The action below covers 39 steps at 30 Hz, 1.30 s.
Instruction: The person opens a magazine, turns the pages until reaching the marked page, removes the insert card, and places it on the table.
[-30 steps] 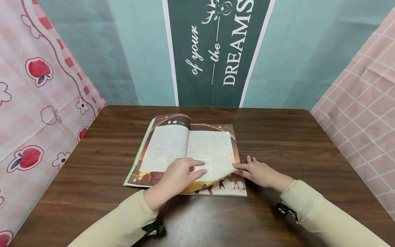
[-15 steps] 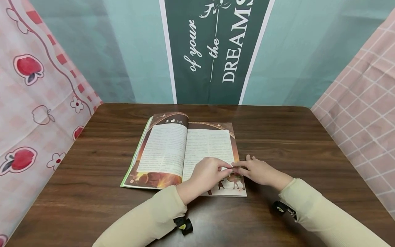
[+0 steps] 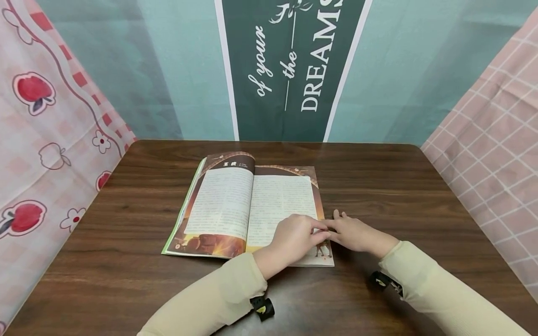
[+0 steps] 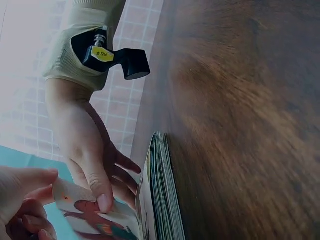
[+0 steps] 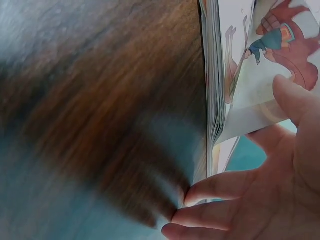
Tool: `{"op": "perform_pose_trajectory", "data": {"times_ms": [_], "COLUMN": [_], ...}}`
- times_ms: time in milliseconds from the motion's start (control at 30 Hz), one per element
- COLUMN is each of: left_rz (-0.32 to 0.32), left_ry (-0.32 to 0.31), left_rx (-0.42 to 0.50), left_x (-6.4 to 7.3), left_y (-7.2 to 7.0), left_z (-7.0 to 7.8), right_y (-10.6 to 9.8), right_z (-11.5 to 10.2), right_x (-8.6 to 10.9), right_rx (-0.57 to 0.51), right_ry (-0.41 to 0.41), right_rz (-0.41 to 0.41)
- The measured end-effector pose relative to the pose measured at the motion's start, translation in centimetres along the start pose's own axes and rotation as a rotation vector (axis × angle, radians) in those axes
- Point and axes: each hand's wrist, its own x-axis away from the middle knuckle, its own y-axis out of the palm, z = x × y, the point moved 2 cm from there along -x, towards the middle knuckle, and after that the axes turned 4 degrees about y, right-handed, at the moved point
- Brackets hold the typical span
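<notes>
An open book (image 3: 218,200) with printed text and brown illustrated borders lies on the table. Its right-hand page (image 3: 279,196) is lifted at the lower outer corner. My left hand (image 3: 294,238) reaches across the book and pinches that corner between thumb and index finger. From the right side, my right hand (image 3: 357,235) holds the same page. In the right wrist view its thumb (image 5: 290,97) lies on the page's illustrated underside, an index finger behind it, while the other fingers spread beside the book's edge. A red animal picture shows on the underside in the left wrist view.
The brown wooden table (image 3: 105,261) extends on all sides of the book. A teal and green printed cloth (image 3: 286,70) hangs behind it. Pink patterned cloths hang at left and right. Each wrist carries a black camera mount (image 3: 262,308).
My left hand has moved right across the page to its lower outer corner and closed thumb and finger on it. The right hand has stayed nearly in place at the page edge.
</notes>
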Motion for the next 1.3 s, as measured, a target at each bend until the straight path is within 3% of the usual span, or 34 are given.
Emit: {"op": "perform_pose_trajectory", "data": {"times_ms": [100, 200, 400, 533, 700, 867, 1067, 1300], "left_rz": [0.018, 0.075, 0.237, 0.309, 0.381, 0.365, 0.307, 0.202], "left_ry": [-0.005, -0.034, -0.119, -0.198, -0.278, -0.334, -0.423, -0.523], "left_rx": [-0.029, -0.005, 0.167, 0.267, 0.238, 0.111, -0.051, -0.156], "left_x": [0.0, 0.1, 1.2, 3.0, 6.1, 9.5, 13.7, 16.8], "left_y": [0.0, -0.5, -2.7, -4.8, -7.7, -10.3, -12.4, -14.3], "left_z": [-0.1, -0.7, -3.3, -5.8, -9.1, -11.5, -13.5, -15.2], "right_y": [0.1, 0.3, 0.5, 0.6, 1.0, 1.3, 1.5, 1.5], "right_z": [0.0, 0.0, 0.5, 0.4, 0.3, 0.3, 0.1, 0.1], "right_x": [0.1, 0.3, 0.7, 1.1, 1.2, 1.3, 1.4, 1.0], "right_rx": [-0.003, -0.017, -0.103, -0.075, 0.005, 0.017, 0.008, 0.045], "right_ry": [0.009, 0.027, 0.089, 0.052, 0.000, 0.005, -0.001, -0.005], "right_rz": [-0.003, -0.004, -0.025, -0.052, -0.048, -0.050, -0.050, -0.001]}}
